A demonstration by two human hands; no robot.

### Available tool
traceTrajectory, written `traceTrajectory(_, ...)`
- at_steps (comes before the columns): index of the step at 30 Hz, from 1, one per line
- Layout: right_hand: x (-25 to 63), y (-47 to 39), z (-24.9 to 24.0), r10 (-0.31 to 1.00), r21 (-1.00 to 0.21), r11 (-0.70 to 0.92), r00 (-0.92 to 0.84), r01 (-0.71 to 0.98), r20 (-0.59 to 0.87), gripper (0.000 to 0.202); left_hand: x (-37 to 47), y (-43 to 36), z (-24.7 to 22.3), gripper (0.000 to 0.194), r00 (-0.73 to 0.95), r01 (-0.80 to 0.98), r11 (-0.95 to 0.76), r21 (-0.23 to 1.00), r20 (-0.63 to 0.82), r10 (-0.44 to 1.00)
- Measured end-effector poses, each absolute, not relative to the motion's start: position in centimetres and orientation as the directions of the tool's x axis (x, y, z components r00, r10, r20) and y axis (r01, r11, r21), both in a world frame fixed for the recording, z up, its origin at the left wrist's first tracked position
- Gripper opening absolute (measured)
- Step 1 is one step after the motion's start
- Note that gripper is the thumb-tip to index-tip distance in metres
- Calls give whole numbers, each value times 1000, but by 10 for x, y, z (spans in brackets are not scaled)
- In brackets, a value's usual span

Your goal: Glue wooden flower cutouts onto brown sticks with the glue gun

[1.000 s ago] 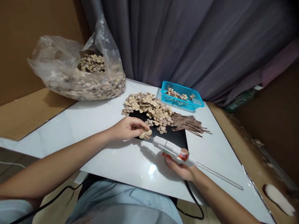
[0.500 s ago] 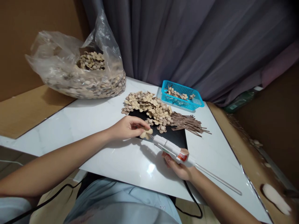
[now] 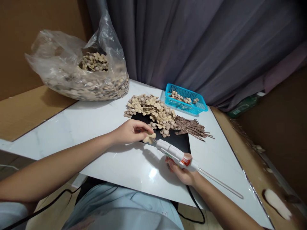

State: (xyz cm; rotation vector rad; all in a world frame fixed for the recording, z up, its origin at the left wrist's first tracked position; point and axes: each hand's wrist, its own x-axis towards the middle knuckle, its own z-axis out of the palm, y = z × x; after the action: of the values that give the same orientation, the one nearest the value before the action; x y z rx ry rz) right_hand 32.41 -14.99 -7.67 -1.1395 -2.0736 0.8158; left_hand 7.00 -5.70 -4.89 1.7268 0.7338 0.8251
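The bag (image 3: 88, 83) is sitting at the surface's (image 3: 96, 121) far left. The pile of pieces (image 3: 153, 108) is lying between it and the stems (image 3: 193, 127), while the basket (image 3: 185, 99) is standing behind the stems.

This looks like a small craft workspace: a glue gun (image 3: 171, 151) (center), heaped flower-shaped pieces (image 3: 153, 108), and a curtain (image 3: 179, 38) behind.
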Motion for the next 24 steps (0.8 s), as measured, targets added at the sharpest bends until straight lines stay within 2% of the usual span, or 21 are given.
traceTrajectory(13,323,-151,-77,852,-723,479,-462,497,247,15,71,-58,-46,18,536,35,-233,972,179,825)
traceTrajectory(24,326,-153,-79,884,-781,404,-425,477,197,13,71,-59,-44,18,556,39,-242,969,180,811)
